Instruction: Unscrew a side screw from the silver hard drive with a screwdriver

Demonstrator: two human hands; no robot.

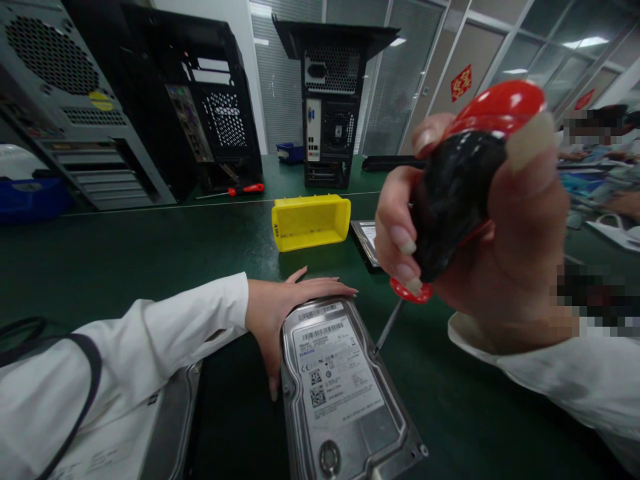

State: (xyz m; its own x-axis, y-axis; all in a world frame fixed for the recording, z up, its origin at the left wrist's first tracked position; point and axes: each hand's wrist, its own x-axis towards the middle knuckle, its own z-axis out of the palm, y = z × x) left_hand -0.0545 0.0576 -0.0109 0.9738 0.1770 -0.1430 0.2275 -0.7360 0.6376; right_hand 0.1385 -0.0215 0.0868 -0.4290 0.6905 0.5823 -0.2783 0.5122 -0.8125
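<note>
A silver hard drive (pixel 350 400) with a white printed label lies on the green table in front of me. My left hand (pixel 285 307) grips its far left corner, the thumb down along the left side and the fingers along the far edge. In my right hand (pixel 525 253), close to the camera, is a screwdriver (pixel 460 193) with a thick red and black handle. Its thin shaft slants down, and the tip meets the drive's right edge about halfway along the label. I cannot make out the screw under the tip.
Another hard drive (pixel 173 420) lies partly under my left sleeve, and one more (pixel 367 241) sits behind my right hand. A yellow bin (pixel 311 225) stands beyond. Farther back are a red-handled screwdriver (pixel 245 190), computer cases (pixel 333 107) and a blue bin (pixel 33 200).
</note>
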